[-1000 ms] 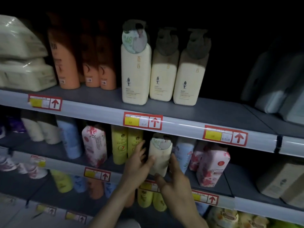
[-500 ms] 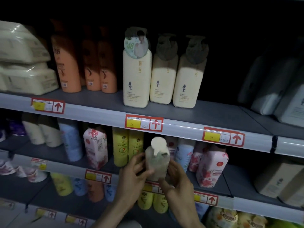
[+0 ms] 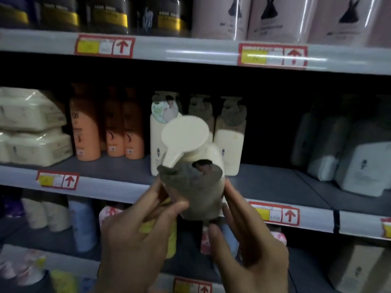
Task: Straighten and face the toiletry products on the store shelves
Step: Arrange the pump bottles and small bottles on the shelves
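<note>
Bottle (image 3: 198,193) taken from the lower shelf, now raised in front of the cream bottle row (image 3: 230,144).
Left hand (image 3: 137,240) and right hand (image 3: 251,250) both grip its sides from below, and its pump top (image 3: 185,134) leans toward the camera. It probably belongs in that row, so placing it there seems next.

Cream plastic pump bottle (image 3: 198,187), centre: cream pump head, grey-brown wrap round body.
Orange plastic bottles (image 3: 86,132), 9 o'clock: dark swirl mark.
Red-bordered paper price tags (image 3: 104,46), 11 o'clock: yellow block, red arrow on white.
Pale pink wrapped packs (image 3: 268,28), 1 o'clock: black rabbit silhouette.
Pink-and-white bottle (image 3: 109,212), 7 o'clock: red floral print, blurred.
</note>
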The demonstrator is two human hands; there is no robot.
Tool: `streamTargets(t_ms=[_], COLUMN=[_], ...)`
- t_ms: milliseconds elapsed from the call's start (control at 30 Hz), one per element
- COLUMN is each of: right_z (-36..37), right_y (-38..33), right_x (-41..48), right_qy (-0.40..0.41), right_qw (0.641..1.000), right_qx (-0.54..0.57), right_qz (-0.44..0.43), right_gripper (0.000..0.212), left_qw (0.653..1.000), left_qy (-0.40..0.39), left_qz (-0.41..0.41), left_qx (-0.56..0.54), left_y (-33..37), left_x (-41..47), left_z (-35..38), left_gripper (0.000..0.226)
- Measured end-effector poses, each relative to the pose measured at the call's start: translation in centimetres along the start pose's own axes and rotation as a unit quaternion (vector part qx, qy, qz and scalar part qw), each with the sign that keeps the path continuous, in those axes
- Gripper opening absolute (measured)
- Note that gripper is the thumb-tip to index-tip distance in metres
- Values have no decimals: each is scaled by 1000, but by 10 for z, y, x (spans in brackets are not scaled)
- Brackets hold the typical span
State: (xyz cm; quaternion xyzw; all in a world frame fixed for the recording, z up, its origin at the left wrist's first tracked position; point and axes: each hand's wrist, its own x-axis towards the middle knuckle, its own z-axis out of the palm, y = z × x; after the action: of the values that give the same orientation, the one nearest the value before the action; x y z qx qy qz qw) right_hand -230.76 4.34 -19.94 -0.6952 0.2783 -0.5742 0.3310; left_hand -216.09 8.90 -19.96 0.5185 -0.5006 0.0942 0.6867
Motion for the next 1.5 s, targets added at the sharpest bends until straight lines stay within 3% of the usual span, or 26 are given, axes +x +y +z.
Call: streamTargets(t_ms=[67,100,167,333,467,700,867,1033,1100,1167,1233,1300,1400,1500], right_z=[-4,-3,0,8,7,3,-2,-3,-3,0,6,11,16,19], right_y=[-8,-12,-4,8,17,22,36,44,44,41,40,40,43,46], right_x=[2,10,45,75,89,106,105,110,119,127,133,137,138,138], right_qy=[37,37,29,22,11,-17,-27,-42,-17,-36,-67,-78,-67,-53], right_qw=[993,990,990,992,999,988,982,969,953,928,907,902,904,905], right_qx=[33,49,94,113,46,-152,-185,-241,-301,-368,-412,-420,-418,-418], right_qz=[-109,-124,-99,-47,1,-6,24,25,18,37,55,60,59,54], right_gripper=[64,64,62,56,56,69,54,31,40,53,61,64,65,66], left_qw=[1000,999,996,995,990,975,972,996,996,992,975,957,933,919], left_qy=[-1,-9,-29,-87,-112,-110,-66,38,66,21,-106,-225,-308,-323], left_qz=[26,50,81,39,49,98,131,11,-32,-97,-169,-185,-181,-202], left_qx=[-7,-9,-5,8,72,164,183,83,57,82,93,15,-49,-105], left_y=[7,10,15,-12,-37,-49,-53,-61,-66,-82,-97,-107,-112,-112], left_x=[29,41,64,89,90,103,98,103,113,126,137,143,152,160], left_z=[6,9,18,41,51,61,54,27,14,7,8,12,19,22], left_gripper=[50,51,53,55,54,46,20,15,26,60,102,117,99,63])
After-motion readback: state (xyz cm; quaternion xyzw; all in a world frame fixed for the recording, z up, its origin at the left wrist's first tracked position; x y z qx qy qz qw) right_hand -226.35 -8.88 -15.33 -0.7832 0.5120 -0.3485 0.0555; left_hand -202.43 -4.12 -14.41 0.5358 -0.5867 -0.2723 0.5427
